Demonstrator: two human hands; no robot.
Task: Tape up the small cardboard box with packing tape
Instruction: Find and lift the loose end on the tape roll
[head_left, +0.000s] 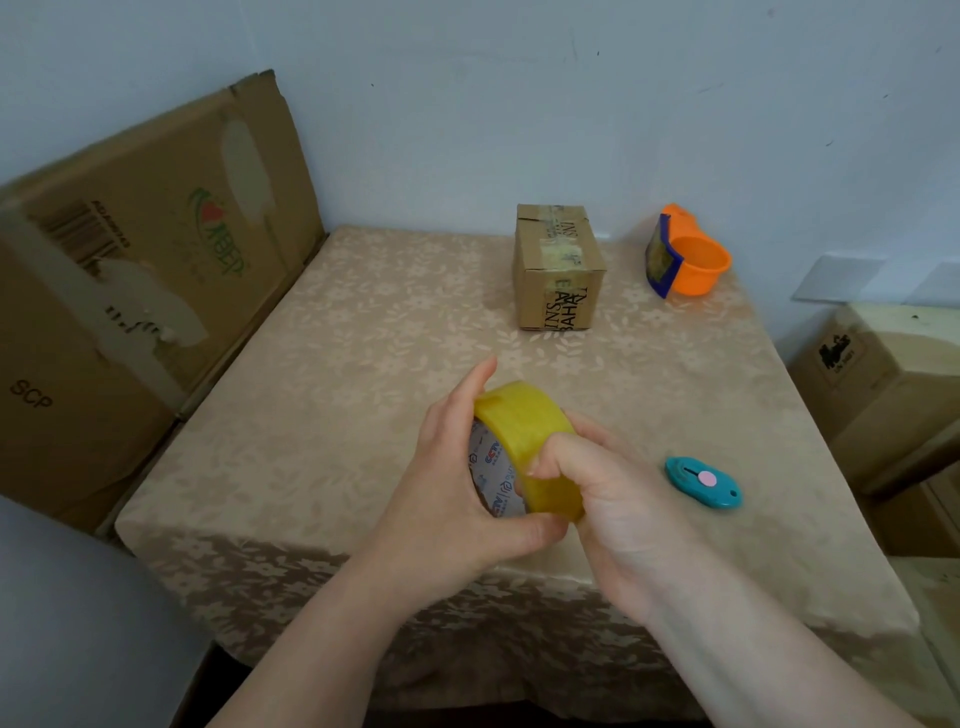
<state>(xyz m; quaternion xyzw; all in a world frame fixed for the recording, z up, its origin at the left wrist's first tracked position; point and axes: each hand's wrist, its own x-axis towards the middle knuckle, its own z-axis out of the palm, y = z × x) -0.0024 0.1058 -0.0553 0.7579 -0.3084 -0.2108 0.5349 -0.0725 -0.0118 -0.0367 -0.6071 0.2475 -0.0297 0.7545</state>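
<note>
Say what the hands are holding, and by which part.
Both hold the yellow tape roll: the left hand grips its rim and open side, while the right hand presses its fingers on the outer tape surface.

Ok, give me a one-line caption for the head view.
Both hands grip the yellow tape roll; small box and cutter wait on the table.

Both bare forearms reach forward, wrists close together. The left hand (457, 483) cups with fingers wrapped and thumb below; the right hand (602, 483) curls, its thumb tucked inward.
</note>
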